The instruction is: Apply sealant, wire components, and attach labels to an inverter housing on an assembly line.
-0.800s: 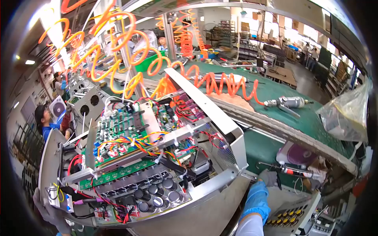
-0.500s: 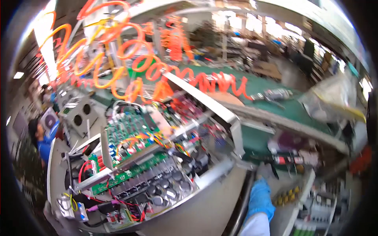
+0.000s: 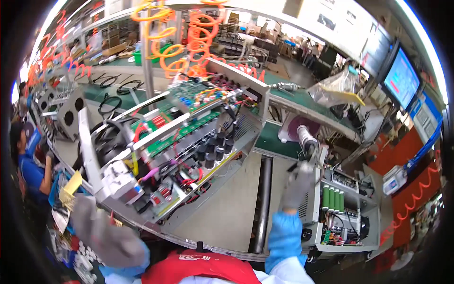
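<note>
Grey metal makes up the big open chassis that fills the middle of the view, tilted so that its far end rises toward the right. Inside it lie green circuit boards, a cluster of black capacitors and loose red, yellow and pink wires. It rests on a pale bench that runs near to far, with a green-topped conveyor behind it. Orange coiled hoses hang above the far side.

To the right of the bench stands a smaller open unit with a row of green cylinders in it. Further right a blue screen hangs high, and a clear plastic bag lies on the far conveyor. At far left another person in blue works at the line.

Near the lower left, the left hand, in a grey glove with a blue cuff, rests at the near corner of the chassis; it is blurred, and I cannot tell how its fingers are set. The right hand, gloved likewise, is raised at the right of the bench, fingers curled narrowly around a screwdriver whose body sticks up beyond the hand, just beside the smaller unit.
</note>
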Tool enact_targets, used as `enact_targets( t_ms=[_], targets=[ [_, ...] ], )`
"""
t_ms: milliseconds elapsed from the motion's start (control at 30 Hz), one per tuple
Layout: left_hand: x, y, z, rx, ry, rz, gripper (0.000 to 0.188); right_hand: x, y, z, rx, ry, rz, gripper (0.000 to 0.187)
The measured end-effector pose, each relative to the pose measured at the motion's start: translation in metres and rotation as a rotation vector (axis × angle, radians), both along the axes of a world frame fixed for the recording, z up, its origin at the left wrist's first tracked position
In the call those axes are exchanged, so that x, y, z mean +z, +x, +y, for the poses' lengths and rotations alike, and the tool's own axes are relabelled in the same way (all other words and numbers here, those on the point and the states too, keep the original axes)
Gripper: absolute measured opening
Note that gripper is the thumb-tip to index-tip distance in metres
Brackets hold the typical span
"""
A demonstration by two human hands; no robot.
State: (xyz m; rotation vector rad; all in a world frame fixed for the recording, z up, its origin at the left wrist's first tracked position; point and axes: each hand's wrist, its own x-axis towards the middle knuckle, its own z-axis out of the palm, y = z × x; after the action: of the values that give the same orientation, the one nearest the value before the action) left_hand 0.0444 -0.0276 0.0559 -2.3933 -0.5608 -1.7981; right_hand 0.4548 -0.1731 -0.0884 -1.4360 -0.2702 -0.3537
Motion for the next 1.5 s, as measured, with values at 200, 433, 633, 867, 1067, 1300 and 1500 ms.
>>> enact_targets(
  t_ms=[200, 433, 633, 867, 1067, 1300, 1500],
  targets=[
    [-0.061, 0.121, -0.02, -1.137, -1.327, 0.247, 0.054, 0.043, -0.224, -0.078, -0.265, -0.475, -0.456, 0.027],
    [-0.026, 0.172, -0.042, -1.785, -2.249, -0.182, 0.033, 0.055, -0.332, -0.102, 0.103, -0.25, 0.411, 0.052],
    [-0.02, 0.187, -0.024, -1.783, -2.302, -0.243, 0.031, 0.039, -0.256, -0.112, 0.541, -0.545, -0.151, 0.091],
    [-0.018, 0.244, -0.003, -1.784, -2.157, -0.255, 0.032, 0.037, -0.205, -0.073, 0.934, -0.227, 0.028, 0.08],
    [-0.015, 0.281, 0.003, -1.733, -2.096, -0.262, 0.032, 0.024, -0.163, -0.063, 0.858, -0.263, -0.022, 0.068],
    [-0.018, 0.302, 0.016, -1.697, -2.097, -0.264, 0.032, 0.028, -0.143, -0.052, 0.866, -0.324, -0.001, 0.069],
    [-0.019, 0.314, 0.02, -1.697, -2.113, -0.286, 0.032, 0.034, -0.136, -0.048, 0.86, -0.298, 0.028, 0.07]
  ],
)
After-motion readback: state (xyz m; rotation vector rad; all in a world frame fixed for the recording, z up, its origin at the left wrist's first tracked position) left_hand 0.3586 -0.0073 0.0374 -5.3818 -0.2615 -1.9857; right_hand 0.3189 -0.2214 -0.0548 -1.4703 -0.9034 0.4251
